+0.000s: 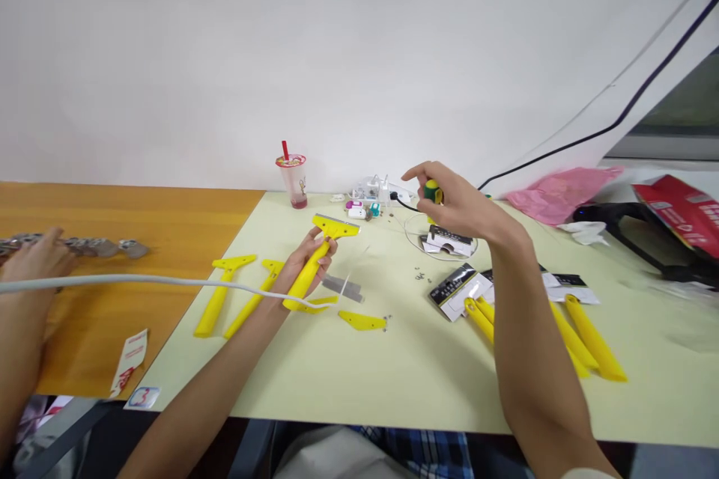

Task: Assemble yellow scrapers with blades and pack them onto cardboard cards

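Observation:
My left hand (pixel 293 263) is wrapped around the handle of a yellow scraper (pixel 335 226), its wide head tilted up and away. My right hand (pixel 457 202) is raised over the table, curled around a screwdriver (pixel 432 191) with a green and yellow handle; its shaft is hidden. Below the left hand lie a loose yellow scraper plate (pixel 362 321) with small screws at its tip and grey blades (pixel 344 287). Two yellow scraper handles (pixel 212 310) rest to the left. More small screws (pixel 421 275) are scattered mid-table.
Packaged yellow scrapers (pixel 595 337) lie under my right forearm. At the back stand a cup with a straw (pixel 295 183) and a power strip (pixel 376 191). A white cable (pixel 168 281) crosses in front. A co-worker's hand (pixel 42 254) touches metal parts (pixel 98 247) at left.

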Demonstrator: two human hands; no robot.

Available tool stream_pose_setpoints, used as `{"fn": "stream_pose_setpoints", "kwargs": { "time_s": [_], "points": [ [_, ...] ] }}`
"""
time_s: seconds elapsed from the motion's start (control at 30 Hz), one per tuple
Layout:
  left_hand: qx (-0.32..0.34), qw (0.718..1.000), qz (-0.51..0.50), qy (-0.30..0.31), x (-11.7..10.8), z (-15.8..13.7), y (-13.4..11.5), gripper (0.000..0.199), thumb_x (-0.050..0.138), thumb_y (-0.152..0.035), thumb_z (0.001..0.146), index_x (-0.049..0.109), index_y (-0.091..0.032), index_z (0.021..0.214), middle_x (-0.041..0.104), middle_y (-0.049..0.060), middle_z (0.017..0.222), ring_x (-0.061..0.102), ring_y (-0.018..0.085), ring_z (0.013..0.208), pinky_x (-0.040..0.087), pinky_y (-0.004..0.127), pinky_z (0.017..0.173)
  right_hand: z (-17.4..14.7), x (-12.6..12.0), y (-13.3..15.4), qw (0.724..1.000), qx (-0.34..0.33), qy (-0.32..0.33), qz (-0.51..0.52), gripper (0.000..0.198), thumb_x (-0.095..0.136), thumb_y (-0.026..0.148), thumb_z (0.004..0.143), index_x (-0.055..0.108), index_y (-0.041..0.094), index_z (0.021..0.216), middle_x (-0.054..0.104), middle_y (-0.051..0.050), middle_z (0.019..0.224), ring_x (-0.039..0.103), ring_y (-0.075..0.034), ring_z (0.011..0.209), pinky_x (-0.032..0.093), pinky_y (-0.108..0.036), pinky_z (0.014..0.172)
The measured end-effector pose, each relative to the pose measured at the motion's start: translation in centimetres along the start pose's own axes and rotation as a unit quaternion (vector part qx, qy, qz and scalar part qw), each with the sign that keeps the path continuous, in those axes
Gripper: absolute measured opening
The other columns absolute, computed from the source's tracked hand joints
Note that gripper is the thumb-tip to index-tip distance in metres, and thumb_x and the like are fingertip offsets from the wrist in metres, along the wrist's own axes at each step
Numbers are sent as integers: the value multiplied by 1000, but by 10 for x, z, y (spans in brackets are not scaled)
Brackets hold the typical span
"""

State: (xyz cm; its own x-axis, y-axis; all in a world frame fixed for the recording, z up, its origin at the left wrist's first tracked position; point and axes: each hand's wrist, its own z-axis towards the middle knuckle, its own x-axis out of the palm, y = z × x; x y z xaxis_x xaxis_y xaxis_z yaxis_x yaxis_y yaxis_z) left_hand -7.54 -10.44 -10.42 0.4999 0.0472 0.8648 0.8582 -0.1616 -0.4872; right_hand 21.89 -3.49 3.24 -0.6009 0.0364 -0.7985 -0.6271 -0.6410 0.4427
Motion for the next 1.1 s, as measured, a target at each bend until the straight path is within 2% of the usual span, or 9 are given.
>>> {"fn": "stream_pose_setpoints", "kwargs": {
  "time_s": [0.07,0.13,0.23,0.3,0.37,0.57,0.73,0.97,1.1],
  "points": [
    [-3,1000,-12,-19,-8,0,-2,33,67,2,93,65,-20,118,68,9,121,73,10,96,48,9,58,0,-2,-10,999,36,6,-16,44,59,28,91,64,20,135,66,-16,126,65,-30,98,53,-47,88],
    [-4,999,-17,-31,-14,-1,-3,32,66,2,94,66,-20,118,68,10,125,73,10,96,49,9,59,2,0,-19,997,63,31,-37,37,57,32,96,64,20,130,67,-17,126,65,-30,96,53,-47,87],
    [-3,999,-16,-30,-18,-2,-1,33,67,0,94,68,-21,120,68,10,130,73,10,99,50,9,61,6,6,-29,986,98,120,-67,28,57,40,101,67,23,120,74,-12,114,66,-27,89,51,-41,79],
    [-8,1000,-9,-24,-20,-1,1,36,70,-1,93,69,-22,121,67,9,134,73,10,100,51,10,62,7,8,-31,972,120,181,-86,24,61,45,101,71,26,110,76,-9,107,67,-25,84,48,-38,73],
    [-15,1000,-3,-25,-22,-1,3,37,74,-2,91,69,-24,121,68,8,134,73,10,99,51,10,62,7,9,-30,962,134,213,-107,22,67,47,98,74,26,102,77,-7,103,67,-23,81,46,-36,69],
    [-29,1000,-5,-12,-27,-1,6,40,79,-5,90,69,-25,123,68,6,129,73,9,99,53,10,63,7,11,-28,943,182,245,-132,22,73,49,94,78,28,100,76,-5,101,65,-20,74,41,-34,60],
    [-51,999,-5,-17,-27,-3,9,36,77,-4,91,69,-24,120,68,6,121,73,10,97,52,10,61,13,21,-40,937,170,273,-136,20,74,46,92,78,27,99,76,-5,102,65,-20,77,41,-34,62],
    [-68,997,8,-22,-28,-4,13,36,76,-4,89,67,-24,118,68,6,116,74,12,95,52,12,59,20,30,-49,927,187,295,-140,18,73,44,92,79,28,96,75,-3,93,60,-17,67,37,-33,59],
    [-70,997,12,-15,-31,-3,12,39,78,-5,88,66,-24,120,68,6,117,73,11,94,53,12,60,21,31,-53,927,181,299,-139,19,75,45,91,80,27,96,75,-4,94,62,-19,71,38,-33,61]
  ]
}}
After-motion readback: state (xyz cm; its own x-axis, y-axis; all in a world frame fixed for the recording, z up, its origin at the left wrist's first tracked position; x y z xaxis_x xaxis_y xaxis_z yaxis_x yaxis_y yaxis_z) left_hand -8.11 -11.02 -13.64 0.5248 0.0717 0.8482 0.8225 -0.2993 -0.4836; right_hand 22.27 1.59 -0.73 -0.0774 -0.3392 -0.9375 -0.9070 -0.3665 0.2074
